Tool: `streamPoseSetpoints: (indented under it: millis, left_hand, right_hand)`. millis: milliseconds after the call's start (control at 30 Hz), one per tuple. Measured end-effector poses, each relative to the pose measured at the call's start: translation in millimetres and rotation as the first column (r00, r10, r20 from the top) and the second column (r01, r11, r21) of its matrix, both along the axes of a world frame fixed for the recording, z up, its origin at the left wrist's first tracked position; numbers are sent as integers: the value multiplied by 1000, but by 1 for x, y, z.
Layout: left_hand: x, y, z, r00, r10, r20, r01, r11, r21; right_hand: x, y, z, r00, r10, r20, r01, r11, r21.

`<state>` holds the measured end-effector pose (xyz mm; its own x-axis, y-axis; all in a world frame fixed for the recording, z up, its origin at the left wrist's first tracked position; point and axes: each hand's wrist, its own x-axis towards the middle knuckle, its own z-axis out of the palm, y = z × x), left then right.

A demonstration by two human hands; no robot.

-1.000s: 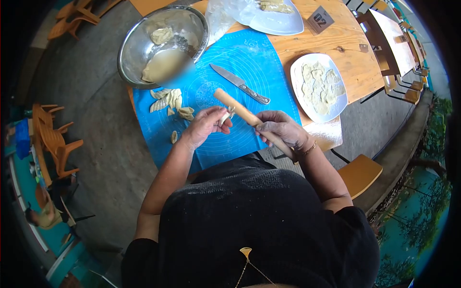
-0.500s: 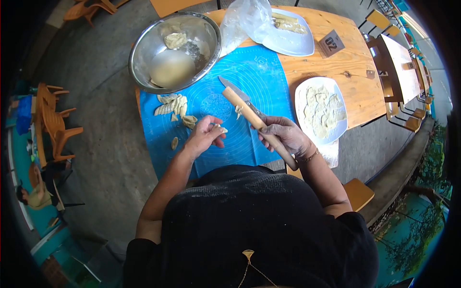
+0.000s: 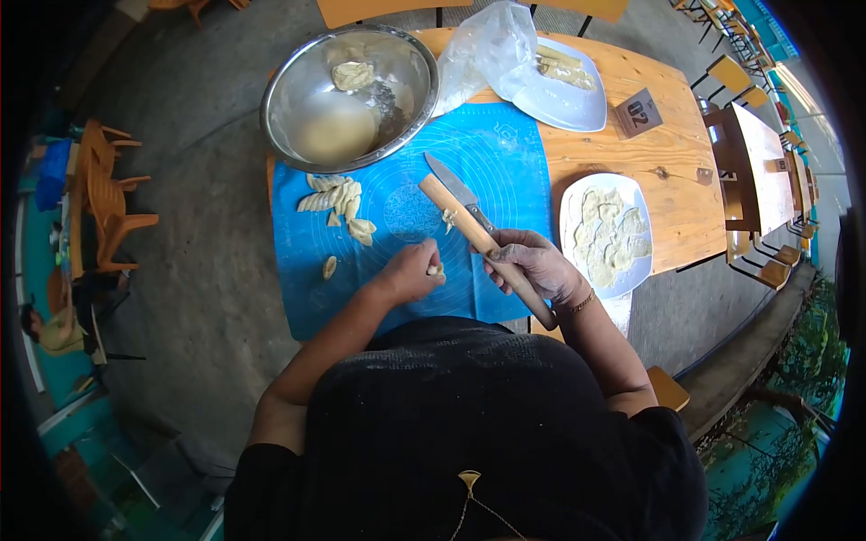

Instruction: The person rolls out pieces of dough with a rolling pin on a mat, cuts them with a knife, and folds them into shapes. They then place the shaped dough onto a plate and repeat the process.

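My right hand (image 3: 532, 267) grips a wooden rolling pin (image 3: 469, 225), floury and tilted over the blue mat (image 3: 505, 153). Some dough clings to the side of the pin. My left hand (image 3: 411, 272) is closed, and a small piece of dough (image 3: 437, 270) shows at its fingers. Behind the pin a knife (image 3: 451, 180) lies on the mat with its blade pointing away. Cut dough pieces (image 3: 332, 197) are grouped at the mat's left, and a single dough piece (image 3: 329, 267) lies apart nearer to me.
A steel bowl (image 3: 424, 108) with dough stands at the back left. On the right, a white plate (image 3: 638, 269) carries flattened dough. Farther back are a plastic bag (image 3: 492, 50), another white plate (image 3: 577, 115) and a number sign (image 3: 639, 113). A person (image 3: 59, 329) is at far left.
My left hand has moved right, closer to the rolling pin, and its fingers have closed over the small dough piece. The right hand still grips the pin. The whole view has shifted slightly.
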<state>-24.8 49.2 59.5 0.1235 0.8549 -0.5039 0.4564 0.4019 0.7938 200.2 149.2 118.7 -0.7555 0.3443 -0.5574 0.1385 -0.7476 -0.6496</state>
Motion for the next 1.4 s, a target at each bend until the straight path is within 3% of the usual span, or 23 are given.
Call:
streamPoseSetpoints:
  millis: [33,167,233,367,433,467,533,567,667,733,767,833,867,933,1167,1233,1333,1367,1400]
  left_hand:
    - [-3,1,2,999,14,52,-9,994,-107]
    - [-9,-3,8,997,67,-27,-69,992,-103]
    - [-9,-9,7,978,-31,-206,39,999,35]
    - [-8,-18,16,977,69,-200,-74,997,-16]
    - [-11,-27,9,972,84,-219,-49,986,159]
    - [-12,-32,5,972,89,-219,-54,986,160]
    - [-14,-37,2,877,232,-422,-28,900,435]
    - [-19,-38,1,875,239,-422,-36,899,436]
    - [-32,-32,28,943,126,-309,-22,948,318]
    - [-34,-29,44,968,217,126,-204,973,-107]
    - [-36,-31,43,967,221,129,-208,973,-105]
    - [-44,-37,40,762,287,581,-273,955,-114]
    - [-48,-40,39,761,286,583,-274,955,-110]
    - [-56,-44,39,603,297,741,-339,935,-100]
    - [-79,-69,50,395,341,853,-444,884,-148]
    - [-89,-78,44,243,324,914,-437,878,-195]
    - [-100,-96,52,314,427,848,-460,850,-258]
    - [-100,-100,56,440,456,774,-501,840,-210]
    - [-100,-105,58,436,459,774,-509,835,-208]
  right_hand:
    - [0,0,0,1000,5,-14,-5,1000,-17]
    - [2,-5,-4,1000,10,-17,-11,1000,-11]
    - [3,-8,-5,1000,-3,8,2,1000,29]
    - [4,-11,-6,1000,1,6,-1,999,34]
    - [2,-13,-4,1000,-5,19,4,999,45]
    - [0,-13,-3,1000,1,19,-2,999,46]
    - [-4,-14,-2,1000,15,-11,-15,998,60]
    - [-7,-15,-1,1000,24,-10,-23,998,61]
    - [-16,-16,2,1000,30,10,-30,998,56]
    - [-21,-15,2,999,36,15,-37,997,70]
    - [-23,-15,5,999,40,18,-41,997,72]
    - [-27,-15,13,999,32,37,-35,996,79]
    - [-29,-17,14,999,33,38,-36,996,82]
    - [-33,-21,17,999,20,27,-23,994,109]
    - [-67,-41,32,987,158,38,-162,979,121]
    - [-79,-46,35,981,192,37,-195,974,118]
    - [-99,-53,38,967,251,32,-253,959,130]
    - [-105,-56,38,962,273,26,-274,951,141]
    - [-111,-58,38,959,283,25,-283,948,143]
